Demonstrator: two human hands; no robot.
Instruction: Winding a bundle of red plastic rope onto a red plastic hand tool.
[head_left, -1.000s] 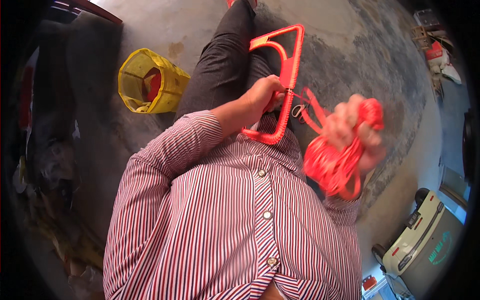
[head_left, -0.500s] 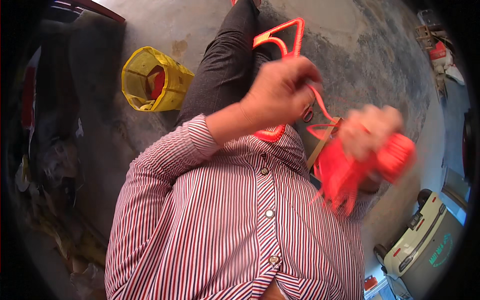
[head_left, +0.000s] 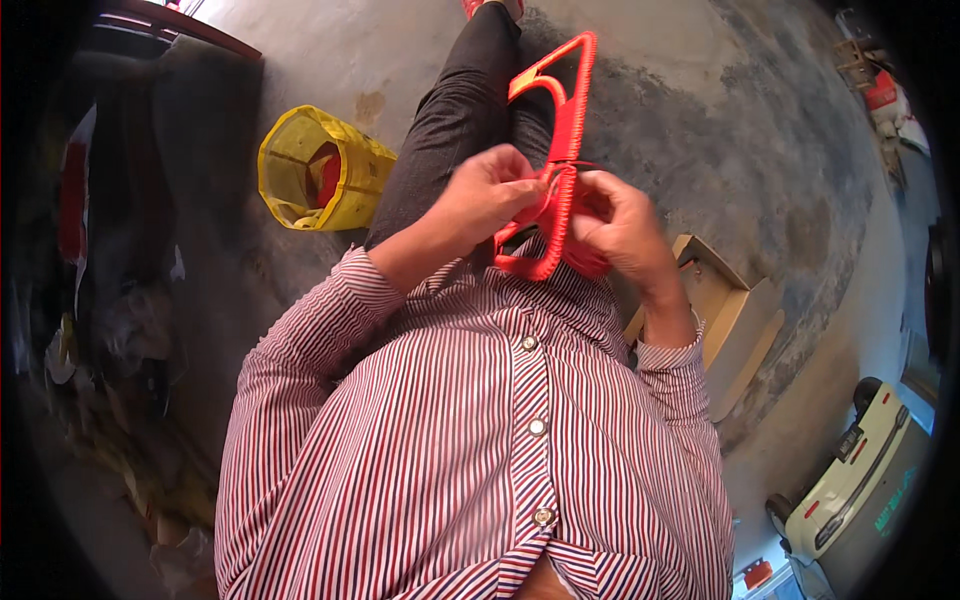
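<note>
A stained grey concrete floor [head_left: 700, 110] carries a yellow mesh basket [head_left: 318, 172] on its side, an open cardboard box [head_left: 735, 315] and a white appliance [head_left: 860, 480].

A red plastic peg loom frame [head_left: 560, 150] stands tilted on the lap, red yarn [head_left: 590, 262] bunched at its lower end.

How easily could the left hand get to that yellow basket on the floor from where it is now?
Probably yes, with a stretch. The yellow basket stands on the bare concrete floor to the person's left, nothing between. But the left hand is closed on the red frame and would have to let go first.
</note>
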